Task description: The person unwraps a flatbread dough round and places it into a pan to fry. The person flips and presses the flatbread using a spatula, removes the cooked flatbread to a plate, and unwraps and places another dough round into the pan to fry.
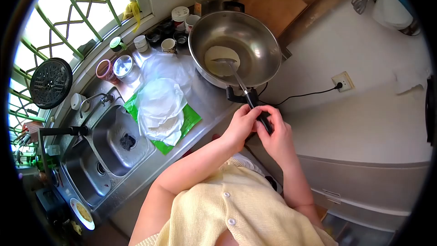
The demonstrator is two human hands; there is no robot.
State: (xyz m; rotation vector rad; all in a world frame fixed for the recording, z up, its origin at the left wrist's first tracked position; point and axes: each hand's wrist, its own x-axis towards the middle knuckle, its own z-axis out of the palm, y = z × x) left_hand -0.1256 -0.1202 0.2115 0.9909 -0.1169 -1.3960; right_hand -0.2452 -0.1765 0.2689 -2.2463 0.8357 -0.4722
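A deep steel electric pan [255, 41] with black handles stands on the counter, and a round pale flatbread [216, 53] lies on its bottom toward the left. The metal blade of a spatula [241, 81] rests over the flatbread; whether it is underneath any part cannot be made out. My left hand [243, 125] is closed around the spatula's black handle, just outside the pan's near rim. On the other side of the same handle, my right hand [276, 135] grips it with thumb and fingers, touching or almost touching the left.
Left of the pan, thin white plastic sheets [159, 105] lie on a green bag [191, 117]. Beyond them is a double steel sink [116, 148]. Cups and jars [180, 14] line the window side. A black power cord [305, 95] runs to a wall socket [342, 82].
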